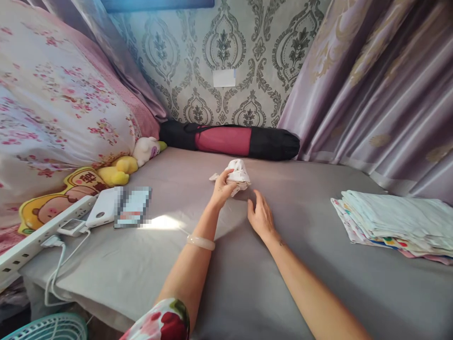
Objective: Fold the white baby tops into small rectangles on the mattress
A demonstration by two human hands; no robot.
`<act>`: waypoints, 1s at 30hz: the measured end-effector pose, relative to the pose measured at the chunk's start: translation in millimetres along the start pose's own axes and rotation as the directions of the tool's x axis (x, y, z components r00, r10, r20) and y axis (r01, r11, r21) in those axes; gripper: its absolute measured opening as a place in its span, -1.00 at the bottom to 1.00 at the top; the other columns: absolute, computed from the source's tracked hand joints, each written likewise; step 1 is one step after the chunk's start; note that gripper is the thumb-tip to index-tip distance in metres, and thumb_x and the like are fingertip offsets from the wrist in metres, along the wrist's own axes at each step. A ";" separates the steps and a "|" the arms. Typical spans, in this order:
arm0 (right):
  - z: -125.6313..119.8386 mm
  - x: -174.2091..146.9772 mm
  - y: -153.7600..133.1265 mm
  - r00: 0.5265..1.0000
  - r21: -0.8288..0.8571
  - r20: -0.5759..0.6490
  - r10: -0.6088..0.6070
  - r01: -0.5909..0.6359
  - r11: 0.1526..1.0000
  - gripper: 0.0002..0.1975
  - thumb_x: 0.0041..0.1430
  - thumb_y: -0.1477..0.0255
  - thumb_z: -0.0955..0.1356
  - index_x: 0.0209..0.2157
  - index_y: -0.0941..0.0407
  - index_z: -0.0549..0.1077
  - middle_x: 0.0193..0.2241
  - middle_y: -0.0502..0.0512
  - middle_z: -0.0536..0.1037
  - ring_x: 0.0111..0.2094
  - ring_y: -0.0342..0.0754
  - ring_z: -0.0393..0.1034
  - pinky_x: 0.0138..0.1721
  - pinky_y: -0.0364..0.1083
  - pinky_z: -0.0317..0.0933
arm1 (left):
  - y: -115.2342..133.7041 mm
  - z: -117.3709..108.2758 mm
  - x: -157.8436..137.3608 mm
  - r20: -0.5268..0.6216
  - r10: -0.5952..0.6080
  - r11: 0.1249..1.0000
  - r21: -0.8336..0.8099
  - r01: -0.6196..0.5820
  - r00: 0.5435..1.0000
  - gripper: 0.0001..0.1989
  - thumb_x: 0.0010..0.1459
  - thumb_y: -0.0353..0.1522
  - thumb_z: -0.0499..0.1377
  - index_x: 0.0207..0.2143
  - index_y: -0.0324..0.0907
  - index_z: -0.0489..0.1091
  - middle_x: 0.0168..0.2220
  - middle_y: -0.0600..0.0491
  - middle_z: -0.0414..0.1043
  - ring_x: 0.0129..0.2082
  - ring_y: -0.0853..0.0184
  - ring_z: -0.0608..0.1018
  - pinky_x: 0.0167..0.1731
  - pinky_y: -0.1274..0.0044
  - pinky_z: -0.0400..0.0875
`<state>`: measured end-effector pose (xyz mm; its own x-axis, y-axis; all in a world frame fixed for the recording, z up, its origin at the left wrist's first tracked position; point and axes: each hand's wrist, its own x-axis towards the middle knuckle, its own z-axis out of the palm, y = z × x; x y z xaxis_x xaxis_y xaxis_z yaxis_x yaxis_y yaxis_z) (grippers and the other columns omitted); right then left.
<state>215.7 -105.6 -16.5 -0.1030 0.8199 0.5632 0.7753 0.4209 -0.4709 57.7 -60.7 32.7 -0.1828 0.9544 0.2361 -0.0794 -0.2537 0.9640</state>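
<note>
Head camera, taking the white cloth as the hub of a clock face: this bunched piece of fabric sits near the middle of the view, above the far part of the gray sheet, though whether its underside touches the sheet is hard to tell. The left hand comes in from about 8 o'clock and pinches the cloth between thumb and fingers; a pale bangle circles that forearm. The right hand is near 5 o'clock, just beside the cloth but apart from it, thumb and fingers spread and loosely curved around nothing. At 12 o'clock lies a long black-and-red bag against the patterned wall. Between 3 and 4 o'clock, well apart, is a stack of folded cloths. Between 8 and 9 are a pixelated flat object, a white power bank and a power strip; a yellow plush toy lies at 9.
</note>
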 end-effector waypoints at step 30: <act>-26.4 22.0 14.4 0.917 0.325 -0.316 0.243 -0.136 0.936 -0.69 0.25 0.33 0.18 -0.20 0.15 0.49 -0.24 0.24 0.51 -0.23 0.03 0.44 -0.16 -0.01 0.35 | -7.9 4.8 -22.2 -0.006 0.023 0.931 0.363 -0.019 1.000 -0.79 0.05 -0.22 0.24 -0.33 -0.17 0.43 -0.41 0.09 0.44 -0.36 0.33 0.47 -0.27 0.50 0.36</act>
<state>241.0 -91.8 7.0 0.2913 0.7315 0.6165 0.5373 0.4081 -0.7381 67.1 -79.1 20.4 -0.1909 0.9472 0.2575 0.2857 -0.1974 0.9378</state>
